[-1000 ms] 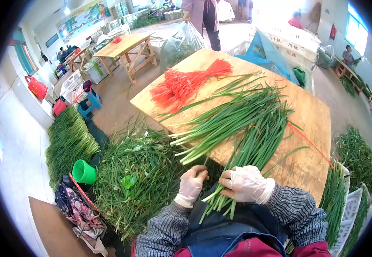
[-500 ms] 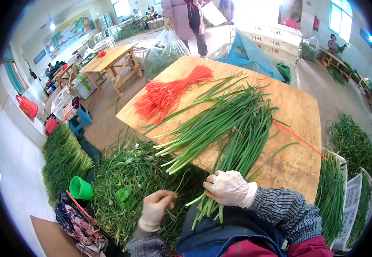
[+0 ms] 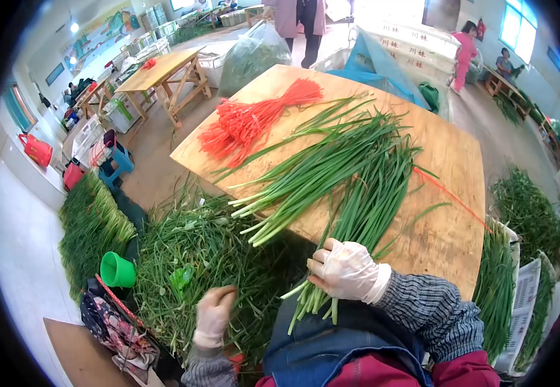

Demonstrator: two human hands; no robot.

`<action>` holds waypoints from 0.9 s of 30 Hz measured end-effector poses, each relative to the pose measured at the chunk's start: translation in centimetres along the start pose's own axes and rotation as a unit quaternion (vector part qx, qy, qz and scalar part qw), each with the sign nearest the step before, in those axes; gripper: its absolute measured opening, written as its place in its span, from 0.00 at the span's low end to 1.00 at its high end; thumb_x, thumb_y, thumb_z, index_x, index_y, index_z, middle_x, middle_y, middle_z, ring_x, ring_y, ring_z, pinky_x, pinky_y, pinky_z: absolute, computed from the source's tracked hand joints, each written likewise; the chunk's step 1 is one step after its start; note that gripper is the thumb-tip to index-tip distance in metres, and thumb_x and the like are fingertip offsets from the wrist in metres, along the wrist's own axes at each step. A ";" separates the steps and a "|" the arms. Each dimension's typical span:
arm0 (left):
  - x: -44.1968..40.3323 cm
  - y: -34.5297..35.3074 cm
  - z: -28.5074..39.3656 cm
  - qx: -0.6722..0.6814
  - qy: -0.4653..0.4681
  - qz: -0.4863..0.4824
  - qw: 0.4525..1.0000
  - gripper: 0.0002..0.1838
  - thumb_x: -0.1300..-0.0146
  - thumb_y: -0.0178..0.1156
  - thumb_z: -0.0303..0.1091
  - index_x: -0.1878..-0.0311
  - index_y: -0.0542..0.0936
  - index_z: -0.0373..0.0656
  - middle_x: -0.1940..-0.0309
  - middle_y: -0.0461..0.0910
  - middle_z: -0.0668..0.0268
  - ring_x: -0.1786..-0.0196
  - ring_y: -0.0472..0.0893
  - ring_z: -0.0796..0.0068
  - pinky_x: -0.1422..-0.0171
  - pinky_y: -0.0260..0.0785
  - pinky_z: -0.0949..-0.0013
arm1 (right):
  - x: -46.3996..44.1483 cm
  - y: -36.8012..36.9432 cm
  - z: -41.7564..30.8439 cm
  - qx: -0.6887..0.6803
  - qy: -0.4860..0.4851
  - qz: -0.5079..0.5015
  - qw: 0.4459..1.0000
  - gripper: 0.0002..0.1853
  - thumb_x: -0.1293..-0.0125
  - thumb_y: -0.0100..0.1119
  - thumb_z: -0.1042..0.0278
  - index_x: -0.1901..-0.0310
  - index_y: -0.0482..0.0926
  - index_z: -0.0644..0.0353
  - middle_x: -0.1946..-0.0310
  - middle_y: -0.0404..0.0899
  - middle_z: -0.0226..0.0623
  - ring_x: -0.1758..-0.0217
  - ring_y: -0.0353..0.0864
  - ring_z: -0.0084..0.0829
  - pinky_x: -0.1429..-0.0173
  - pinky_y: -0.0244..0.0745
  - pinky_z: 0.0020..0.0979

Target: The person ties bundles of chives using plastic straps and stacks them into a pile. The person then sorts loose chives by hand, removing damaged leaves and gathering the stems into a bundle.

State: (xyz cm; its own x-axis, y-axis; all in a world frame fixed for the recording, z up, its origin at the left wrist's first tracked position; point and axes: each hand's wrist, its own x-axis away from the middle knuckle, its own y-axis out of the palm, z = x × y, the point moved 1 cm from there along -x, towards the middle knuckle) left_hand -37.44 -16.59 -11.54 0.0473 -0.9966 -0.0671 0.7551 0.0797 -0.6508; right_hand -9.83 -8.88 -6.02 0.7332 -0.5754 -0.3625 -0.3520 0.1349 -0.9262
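Long green chives (image 3: 373,206) with pale lower ends lie across the wooden table (image 3: 448,258). My right hand (image 3: 352,271), in a thin white glove, is closed around the lower stems of the nearer bunch, whose ends stick out past the table's edge. A second bunch of chives (image 3: 306,184) lies beside it. My left hand (image 3: 214,315) is gloved with bare fingertips showing. It is closed above the heap of loose leaves (image 3: 196,258), apart from the bunch. Whether anything thin is between its fingers I cannot make out.
Red ties (image 3: 248,126) are piled on the table's far left, and one red strip (image 3: 451,193) lies at the right. A green bucket (image 3: 117,269) stands at left. Chives fill a white crate (image 3: 517,316) at right. People (image 3: 466,51) are in the background.
My left hand has moved left and slightly down, away from the chive stems. My right hand keeps its hold. In the background, a person in pink has come into fuller view.
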 end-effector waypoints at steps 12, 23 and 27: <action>-5.6 4.7 3.4 0.400 -0.150 -0.206 0.880 0.21 0.35 0.53 0.43 0.50 0.76 0.32 0.57 0.80 0.57 0.53 0.79 0.69 0.43 0.69 0.68 | 9.0 -3.6 -1.8 -0.453 0.464 0.113 0.753 0.11 0.41 0.59 0.71 0.57 0.78 0.65 0.63 0.80 0.37 0.63 0.80 0.29 0.65 0.75 0.27; -6.2 7.0 5.5 0.242 -0.093 -0.364 0.895 0.25 0.40 0.58 0.33 0.41 0.69 0.30 0.52 0.78 0.61 0.52 0.76 0.76 0.46 0.67 0.73 | 7.9 4.7 -3.3 -0.759 0.503 0.139 0.390 0.27 0.38 0.58 0.61 0.43 0.66 0.71 0.51 0.74 0.43 0.48 0.75 0.34 0.42 0.68 0.36; -5.1 8.6 8.6 0.215 -0.057 -0.370 0.902 0.21 0.40 0.56 0.29 0.43 0.71 0.31 0.55 0.79 0.62 0.55 0.76 0.79 0.49 0.68 0.76 | 4.9 4.5 -4.2 -0.788 0.476 0.185 0.344 0.15 0.42 0.61 0.67 0.56 0.75 0.67 0.66 0.79 0.38 0.69 0.80 0.31 0.62 0.77 0.33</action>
State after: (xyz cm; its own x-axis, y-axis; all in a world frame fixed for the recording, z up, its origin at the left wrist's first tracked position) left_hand -25.60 -11.04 -10.29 -0.5252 -0.7715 0.3592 0.7902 -0.5988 -0.1308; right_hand -10.24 -14.50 -11.51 0.2094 -0.8584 0.4683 -0.7475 0.1682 0.6426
